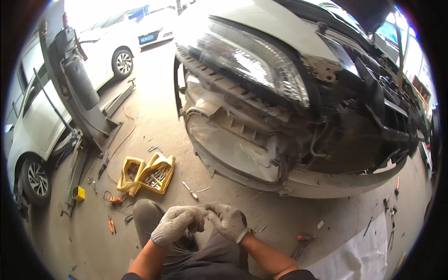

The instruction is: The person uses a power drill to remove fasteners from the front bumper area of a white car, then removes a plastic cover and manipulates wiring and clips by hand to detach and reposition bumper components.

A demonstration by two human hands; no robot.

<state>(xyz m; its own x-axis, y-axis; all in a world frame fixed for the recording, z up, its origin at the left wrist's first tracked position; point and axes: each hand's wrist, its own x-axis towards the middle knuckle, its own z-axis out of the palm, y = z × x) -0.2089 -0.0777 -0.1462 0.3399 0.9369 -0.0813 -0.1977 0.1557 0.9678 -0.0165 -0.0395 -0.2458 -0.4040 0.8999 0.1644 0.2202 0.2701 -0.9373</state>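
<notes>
My left hand and my right hand, both in knitted work gloves, meet above my knees with fingers curled. The fingertips touch one another, and anything pinched between them is too small to make out. In front of them stands a car with its front bumper area taken apart. Its headlight is exposed, and a lower lamp or cover with a pale curved panel sits under it. On the floor just beyond my hands lies a white-handled pointed tool.
A cut yellow container holds many small metal parts. Orange-handled pliers, a yellow box and a red-black power tool lie on the floor. A white sheet spreads at right. A lift post and white cars stand left.
</notes>
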